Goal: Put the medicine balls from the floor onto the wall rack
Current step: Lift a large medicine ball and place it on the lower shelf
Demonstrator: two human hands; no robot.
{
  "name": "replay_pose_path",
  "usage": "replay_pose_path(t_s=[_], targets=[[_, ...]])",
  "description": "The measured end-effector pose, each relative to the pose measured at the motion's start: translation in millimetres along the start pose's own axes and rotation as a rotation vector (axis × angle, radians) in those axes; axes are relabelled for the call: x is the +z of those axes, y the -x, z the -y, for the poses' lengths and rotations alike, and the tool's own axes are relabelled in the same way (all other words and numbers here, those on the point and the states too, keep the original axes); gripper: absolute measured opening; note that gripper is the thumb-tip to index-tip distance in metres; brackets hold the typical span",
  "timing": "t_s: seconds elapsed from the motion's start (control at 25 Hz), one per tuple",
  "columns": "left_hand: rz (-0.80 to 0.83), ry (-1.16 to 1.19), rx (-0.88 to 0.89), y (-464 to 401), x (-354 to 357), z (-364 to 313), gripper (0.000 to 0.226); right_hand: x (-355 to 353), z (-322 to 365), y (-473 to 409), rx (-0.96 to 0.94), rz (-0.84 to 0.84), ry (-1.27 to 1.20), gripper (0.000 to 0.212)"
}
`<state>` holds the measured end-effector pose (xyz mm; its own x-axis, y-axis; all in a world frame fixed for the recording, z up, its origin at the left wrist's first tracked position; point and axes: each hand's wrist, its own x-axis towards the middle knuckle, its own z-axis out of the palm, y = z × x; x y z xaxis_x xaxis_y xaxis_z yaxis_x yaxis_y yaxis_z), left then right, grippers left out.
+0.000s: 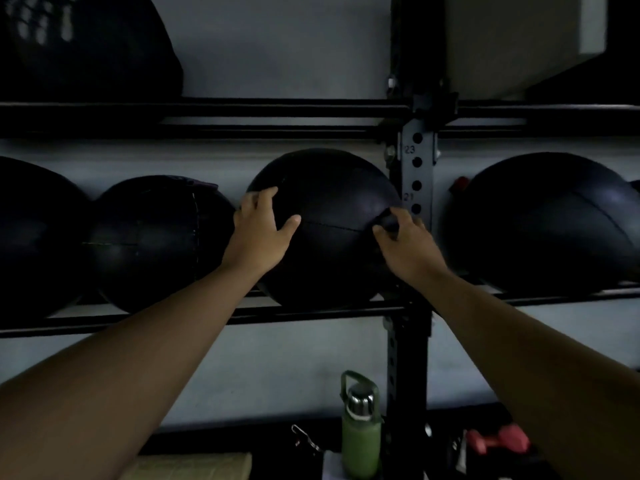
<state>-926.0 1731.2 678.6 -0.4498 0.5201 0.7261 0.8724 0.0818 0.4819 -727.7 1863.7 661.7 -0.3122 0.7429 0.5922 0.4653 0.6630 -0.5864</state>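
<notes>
A black medicine ball (329, 209) rests on the middle shelf rails of the black wall rack (311, 311), just left of the rack's upright post (417, 174). My left hand (259, 230) lies flat on the ball's left side with fingers spread. My right hand (405, 244) presses on its right side with fingers curled against the surface. Both arms reach forward from the bottom corners. Other black medicine balls (156, 237) (543, 220) sit on the same shelf to either side.
Another dark ball (93, 46) sits on the upper shelf at the left. A pale box (519, 39) stands at the top right. Below the rack are a green water bottle (360, 434), a red dumbbell (498, 439) and a pale mat (194, 465).
</notes>
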Motion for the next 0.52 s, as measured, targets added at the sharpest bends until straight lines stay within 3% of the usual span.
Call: replay_pose_path(t_s=[0.12,0.2,0.36,0.52], targets=[[0.009,0.072,0.141,29.0,-0.6,2.3,0.020,-5.4,-0.2,37.2,0.010,0.044,0.094,0.035],[0.201,0.196,0.094,58.7,4.3,11.5,0.006,-2.0,-1.2,70.7,0.061,0.078,0.142,0.029],[0.699,0.214,0.134,133.3,25.8,49.2,0.006,23.6,-8.6,158.7,0.222,0.162,0.274,0.030],[1.012,0.136,0.273,229.0,57.8,70.5,0.024,40.2,-33.8,272.4,0.376,0.318,0.397,0.029]])
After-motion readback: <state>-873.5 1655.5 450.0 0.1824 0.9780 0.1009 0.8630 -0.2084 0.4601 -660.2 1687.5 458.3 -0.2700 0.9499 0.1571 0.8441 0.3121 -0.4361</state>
